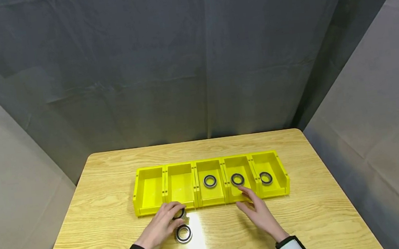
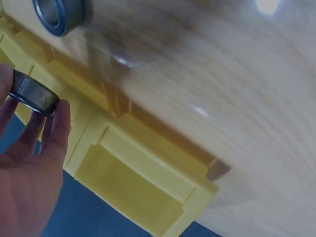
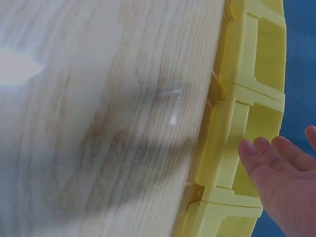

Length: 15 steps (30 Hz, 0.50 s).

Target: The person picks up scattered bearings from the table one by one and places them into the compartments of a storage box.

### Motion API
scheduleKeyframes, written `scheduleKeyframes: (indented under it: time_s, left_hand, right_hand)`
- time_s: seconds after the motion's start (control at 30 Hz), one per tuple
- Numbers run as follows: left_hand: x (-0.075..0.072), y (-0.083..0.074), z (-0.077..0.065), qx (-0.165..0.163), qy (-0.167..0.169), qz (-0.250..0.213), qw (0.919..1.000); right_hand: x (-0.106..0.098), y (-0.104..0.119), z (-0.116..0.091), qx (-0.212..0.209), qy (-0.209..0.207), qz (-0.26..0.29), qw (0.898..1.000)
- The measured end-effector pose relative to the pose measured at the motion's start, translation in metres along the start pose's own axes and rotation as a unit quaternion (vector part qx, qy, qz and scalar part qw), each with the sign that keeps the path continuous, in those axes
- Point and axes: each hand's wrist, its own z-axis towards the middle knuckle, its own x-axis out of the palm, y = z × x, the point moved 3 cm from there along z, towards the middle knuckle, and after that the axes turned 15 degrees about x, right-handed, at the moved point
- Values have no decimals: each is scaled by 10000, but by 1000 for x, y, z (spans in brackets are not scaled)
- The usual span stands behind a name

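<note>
My left hand (image 1: 164, 222) pinches a ball bearing (image 2: 35, 93) between thumb and fingers, just in front of the yellow bin row (image 1: 183, 205). In the head view that held bearing (image 1: 180, 213) is partly covered by the fingers. A second bearing (image 1: 184, 234) lies on the table beside the left hand. My right hand (image 1: 260, 213) holds nothing; its fingers extend over the front edge of the fourth compartment from the left. One bearing lies in each of the three right compartments: a middle bearing (image 1: 210, 181), another bearing (image 1: 237, 179) near the right fingertips, and a rightmost bearing (image 1: 265, 178).
The bins stand side by side on a wooden table (image 1: 110, 182). Both left compartments show bare yellow floors. A dark grey curtain (image 1: 142, 65) hangs behind the table, and lighter panels (image 1: 378, 122) flank it on both sides.
</note>
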Motion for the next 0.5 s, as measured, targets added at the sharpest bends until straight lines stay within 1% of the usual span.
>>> scheduleKeyframes:
  time_s: [0.17, 0.3, 0.43, 0.5]
  left_hand:
    - [-6, 0, 11, -145, -180, 152, 9996]
    - [-8, 1, 21, -253, -510, 259, 9980]
    - [-8, 2, 31, -297, -910, 428, 9945]
    - [-7, 1, 37, -335, -1040, 490, 9928]
  right_hand:
    - [2, -2, -5, 96, 13, 100, 9999]
    - [4, -2, -8, 213, 16, 236, 9995]
    - [6, 0, -11, 196, 45, 385, 9991]
    - [8, 0, -12, 161, 58, 430, 9989]
